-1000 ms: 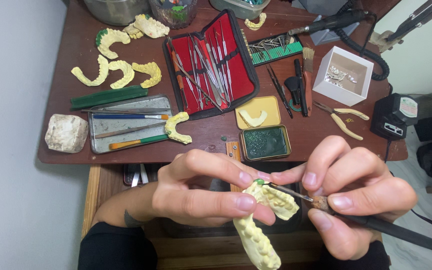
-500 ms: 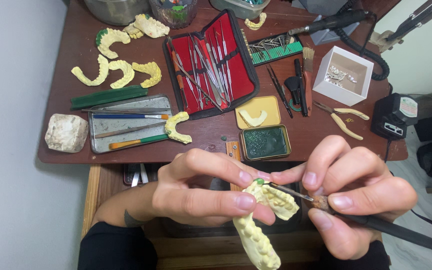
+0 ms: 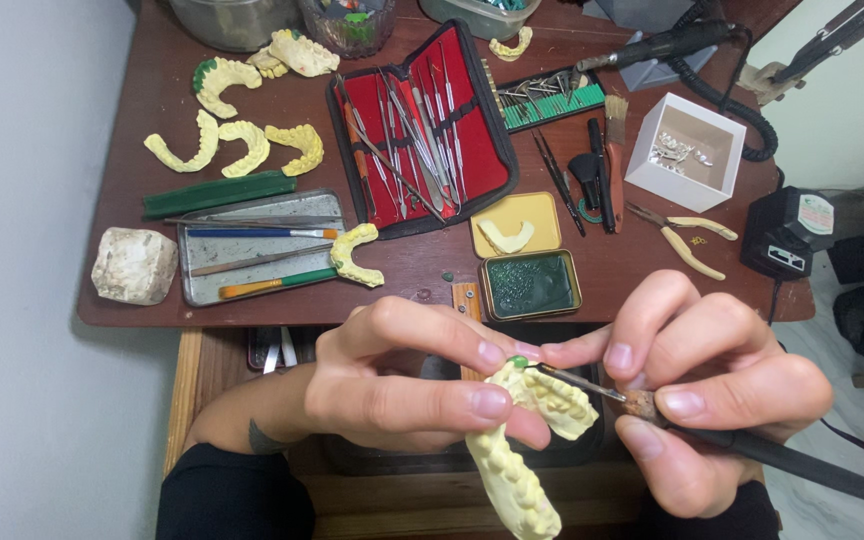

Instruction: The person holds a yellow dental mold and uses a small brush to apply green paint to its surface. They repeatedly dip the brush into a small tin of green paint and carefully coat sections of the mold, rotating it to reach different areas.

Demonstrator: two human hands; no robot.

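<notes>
My left hand (image 3: 407, 385) grips a pale yellow dental cast (image 3: 527, 440) below the table's front edge, fingers wrapped over its upper arch. My right hand (image 3: 707, 385) holds a thin black corded tool (image 3: 752, 450) like a pen. Its fine metal tip (image 3: 567, 380) carries a small green blob that touches the top of the cast. Both hands are close together, fingertips nearly meeting over the cast.
On the brown table (image 3: 612, 265) lie an open red instrument case (image 3: 417, 130), a green wax tin (image 3: 530, 285), a metal tray (image 3: 252, 245) with tools, several yellow casts (image 3: 237, 145), a white box (image 3: 685, 150), pliers (image 3: 680, 235) and a pale stone block (image 3: 134, 265).
</notes>
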